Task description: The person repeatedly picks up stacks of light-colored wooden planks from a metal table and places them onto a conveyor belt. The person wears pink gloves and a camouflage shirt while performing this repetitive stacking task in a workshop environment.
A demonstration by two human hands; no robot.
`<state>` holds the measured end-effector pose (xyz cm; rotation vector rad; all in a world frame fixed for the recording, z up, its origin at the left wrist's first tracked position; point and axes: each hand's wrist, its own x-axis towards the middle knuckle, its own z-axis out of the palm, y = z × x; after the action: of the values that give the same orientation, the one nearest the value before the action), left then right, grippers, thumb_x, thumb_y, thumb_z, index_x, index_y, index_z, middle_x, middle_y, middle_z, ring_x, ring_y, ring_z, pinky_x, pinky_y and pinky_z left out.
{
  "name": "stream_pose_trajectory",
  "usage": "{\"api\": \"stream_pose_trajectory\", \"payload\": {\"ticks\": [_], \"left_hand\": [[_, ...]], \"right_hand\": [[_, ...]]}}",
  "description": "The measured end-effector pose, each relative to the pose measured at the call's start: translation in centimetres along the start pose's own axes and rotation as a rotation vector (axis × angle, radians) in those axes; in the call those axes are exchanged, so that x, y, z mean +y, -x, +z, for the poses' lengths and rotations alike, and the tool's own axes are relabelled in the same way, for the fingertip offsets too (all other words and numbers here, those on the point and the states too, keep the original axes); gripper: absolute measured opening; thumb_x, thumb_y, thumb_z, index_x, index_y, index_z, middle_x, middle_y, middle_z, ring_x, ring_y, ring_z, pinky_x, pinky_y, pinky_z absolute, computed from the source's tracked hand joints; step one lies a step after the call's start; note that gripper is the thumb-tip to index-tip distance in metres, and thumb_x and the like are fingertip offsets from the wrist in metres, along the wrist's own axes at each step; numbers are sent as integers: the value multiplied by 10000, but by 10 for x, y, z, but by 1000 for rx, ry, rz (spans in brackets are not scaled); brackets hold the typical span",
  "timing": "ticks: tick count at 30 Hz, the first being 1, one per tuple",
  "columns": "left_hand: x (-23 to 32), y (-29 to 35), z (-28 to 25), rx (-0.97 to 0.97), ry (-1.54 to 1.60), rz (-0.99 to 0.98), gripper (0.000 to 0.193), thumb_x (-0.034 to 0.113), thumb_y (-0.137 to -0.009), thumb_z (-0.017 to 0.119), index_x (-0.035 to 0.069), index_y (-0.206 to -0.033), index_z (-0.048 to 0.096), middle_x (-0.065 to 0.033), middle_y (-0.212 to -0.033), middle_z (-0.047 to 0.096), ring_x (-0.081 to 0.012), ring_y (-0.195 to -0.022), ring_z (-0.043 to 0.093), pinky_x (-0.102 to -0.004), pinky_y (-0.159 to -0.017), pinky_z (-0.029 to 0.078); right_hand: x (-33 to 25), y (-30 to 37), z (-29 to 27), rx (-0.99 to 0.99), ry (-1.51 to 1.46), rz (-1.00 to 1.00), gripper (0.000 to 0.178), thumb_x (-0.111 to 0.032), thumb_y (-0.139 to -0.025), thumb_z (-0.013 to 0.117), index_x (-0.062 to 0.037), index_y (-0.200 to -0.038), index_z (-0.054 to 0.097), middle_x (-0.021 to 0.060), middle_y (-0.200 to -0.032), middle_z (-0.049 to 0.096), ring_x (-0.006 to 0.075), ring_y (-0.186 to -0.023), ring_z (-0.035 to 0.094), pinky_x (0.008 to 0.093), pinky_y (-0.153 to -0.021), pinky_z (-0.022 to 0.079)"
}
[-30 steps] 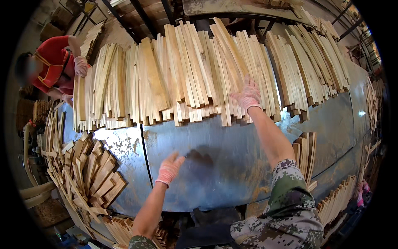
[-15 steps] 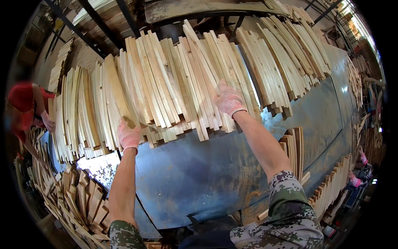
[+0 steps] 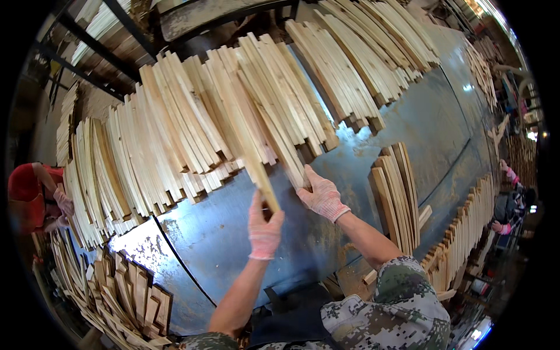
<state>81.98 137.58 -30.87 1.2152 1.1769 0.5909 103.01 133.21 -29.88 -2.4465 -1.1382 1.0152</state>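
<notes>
In its pale pink knit glove, my left hand (image 3: 265, 232) is closed round the near end of a long wooden strip (image 3: 256, 166), which sticks out from the row toward me. My right hand (image 3: 322, 197), gloved alike, pinches the near end of another wooden strip (image 3: 279, 137) just to the right. Both strips slant away over a wide row of light wooden strips (image 3: 134, 149) laid side by side on the blue metal table (image 3: 233, 204). The far ends of the two held strips rest among the others.
More strips (image 3: 344, 70) lie at the far right. A small stack (image 3: 396, 195) stands right of my right arm, with a long row (image 3: 464, 224) beyond. Loose wood pieces (image 3: 125, 286) pile at lower left. A person in red (image 3: 35, 195) handles strips at the left edge.
My left hand has moved right and nearer, drawing a strip's end out from the row. My right hand has come down toward me to a strip's near end. The view has shifted.
</notes>
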Motion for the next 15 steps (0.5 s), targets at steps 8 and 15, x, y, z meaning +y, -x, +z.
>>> {"api": "stream_pose_trajectory", "payload": {"ticks": [8, 15], "left_hand": [[-71, -8, 50, -395, 207, -205, 679, 1, -922, 721, -17, -1543, 448, -169, -1462, 588, -283, -1310, 613, -389, -1066, 529], [-31, 39, -19, -574, -235, -377, 759, 58, -955, 665, -52, -1641, 358, -256, -1604, 494, -334, -1427, 545, -398, -1189, 449]], "right_hand": [[-71, -26, -12, -88, 3, 63, 1059, -540, -895, 759, 84, -1621, 307, 275, -1434, 591, 399, -1313, 600, 464, -1136, 474], [-39, -13, 8, 116, -98, 36, 917, -346, -896, 772, 4, -1606, 311, 247, -1360, 624, 395, -1272, 615, 486, -1076, 510]]}}
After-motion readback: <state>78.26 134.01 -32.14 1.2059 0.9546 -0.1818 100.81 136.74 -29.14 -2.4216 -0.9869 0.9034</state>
